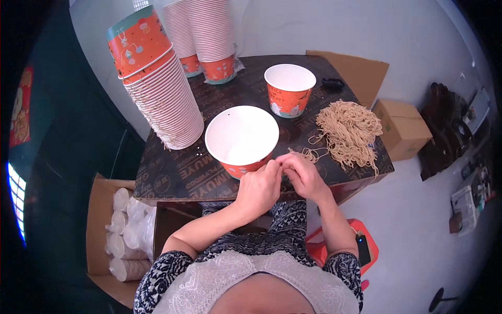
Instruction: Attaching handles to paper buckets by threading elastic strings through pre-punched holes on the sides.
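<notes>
The tub [242, 133] stands upright near the table's near edge, mouth up, its axis vertical. Left hand [260, 184] and right hand [304, 177] meet at its near right side, fingers bent and pinched together; I cannot tell on what. The dark printed table [172, 175] also bears stacked tubs [162, 99] left and tan cord [349, 130] right, before a pale wall [293, 29]. The tub is white inside, orange outside.

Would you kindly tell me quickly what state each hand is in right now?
Left hand: closed, fingers curled beside the orange bucket; anything held is hidden.
Right hand: closed, fingertips together near the left's; anything held cannot be told.
</notes>
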A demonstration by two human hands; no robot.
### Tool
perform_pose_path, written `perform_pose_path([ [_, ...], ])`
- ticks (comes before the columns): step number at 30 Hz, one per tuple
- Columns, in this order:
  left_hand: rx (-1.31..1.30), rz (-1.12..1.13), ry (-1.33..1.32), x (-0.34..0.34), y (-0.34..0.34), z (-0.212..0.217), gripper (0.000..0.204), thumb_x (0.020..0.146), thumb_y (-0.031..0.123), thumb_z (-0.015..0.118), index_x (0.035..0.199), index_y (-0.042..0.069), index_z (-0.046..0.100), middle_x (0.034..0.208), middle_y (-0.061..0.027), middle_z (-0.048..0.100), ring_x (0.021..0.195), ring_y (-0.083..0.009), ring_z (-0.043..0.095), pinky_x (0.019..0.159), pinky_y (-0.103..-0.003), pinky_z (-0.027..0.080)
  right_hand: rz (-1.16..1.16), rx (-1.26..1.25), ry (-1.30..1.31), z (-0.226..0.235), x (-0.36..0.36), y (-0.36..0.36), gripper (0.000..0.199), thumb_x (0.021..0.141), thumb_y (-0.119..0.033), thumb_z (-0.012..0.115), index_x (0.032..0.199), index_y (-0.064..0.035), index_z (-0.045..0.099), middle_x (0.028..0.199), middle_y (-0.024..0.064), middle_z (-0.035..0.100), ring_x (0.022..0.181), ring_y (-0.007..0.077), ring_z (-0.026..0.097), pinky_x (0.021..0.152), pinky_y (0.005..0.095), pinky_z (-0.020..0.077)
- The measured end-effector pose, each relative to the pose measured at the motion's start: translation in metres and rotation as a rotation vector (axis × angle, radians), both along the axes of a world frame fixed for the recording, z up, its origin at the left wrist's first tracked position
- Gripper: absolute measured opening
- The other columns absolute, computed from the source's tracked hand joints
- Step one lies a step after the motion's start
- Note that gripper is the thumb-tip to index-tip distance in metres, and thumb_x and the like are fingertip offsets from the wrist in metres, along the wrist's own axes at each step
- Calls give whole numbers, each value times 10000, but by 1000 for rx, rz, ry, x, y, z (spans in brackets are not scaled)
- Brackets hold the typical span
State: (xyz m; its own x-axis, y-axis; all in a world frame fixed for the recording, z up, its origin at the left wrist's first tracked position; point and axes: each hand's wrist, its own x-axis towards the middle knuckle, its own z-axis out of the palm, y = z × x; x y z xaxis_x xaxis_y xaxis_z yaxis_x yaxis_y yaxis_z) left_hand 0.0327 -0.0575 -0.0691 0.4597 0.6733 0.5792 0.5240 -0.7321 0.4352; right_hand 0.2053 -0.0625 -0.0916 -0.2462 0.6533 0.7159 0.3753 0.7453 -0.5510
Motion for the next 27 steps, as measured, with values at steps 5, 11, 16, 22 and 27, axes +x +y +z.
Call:
perform_pose_path([
  [5, 67, 20, -119, -12, -3, 3, 125, 893, 59, 613, 811, 28, 523, 667, -191, 607, 587, -375, 634, 483, -442, 486, 70, -352, 18, -20, 10, 8, 110, 876, -20, 629, 965, -12, 563, 768, 85, 613, 694, 211, 618, 632, 321, 474],
  [11, 79, 137, -435, -82, -12, 44, 120, 953, 12, 525, 849, -15, 577, 662, -80, 596, 542, -137, 581, 500, -265, 451, -297, -134, -255, -24, 66, 51, 123, 914, -131, 607, 896, -17, 567, 773, 199, 638, 758, 404, 639, 638, 459, 496],
  [16, 358, 258, -882, -122, -26, 76, 240, 1045, 147, 445, 850, 29, 523, 637, -76, 578, 452, -47, 400, 417, -165, 301, -466, -236, -247, -21, 88, 78, 120, 915, -113, 603, 905, 0, 561, 798, 235, 632, 789, 421, 629, 671, 491, 480],
  [22, 355, -136, -863, -137, -40, 64, 206, 1019, 106, 457, 868, -21, 517, 614, -92, 525, 493, -158, 500, 429, -237, 412, -646, -34, -565, 1, 83, 59, 251, 835, -22, 619, 1086, -17, 630, 1169, 146, 626, 1106, 359, 561, 923, 402, 468],
  [27, -56, -340, -40, -101, -36, 77, 72, 805, -12, 674, 805, 32, 617, 652, -96, 589, 536, -291, 598, 495, -364, 468, 10, -128, 491, 48, -16, -27, 279, 1017, -131, 433, 1151, 63, 581, 1191, 183, 617, 1084, 234, 601, 967, 383, 473],
])
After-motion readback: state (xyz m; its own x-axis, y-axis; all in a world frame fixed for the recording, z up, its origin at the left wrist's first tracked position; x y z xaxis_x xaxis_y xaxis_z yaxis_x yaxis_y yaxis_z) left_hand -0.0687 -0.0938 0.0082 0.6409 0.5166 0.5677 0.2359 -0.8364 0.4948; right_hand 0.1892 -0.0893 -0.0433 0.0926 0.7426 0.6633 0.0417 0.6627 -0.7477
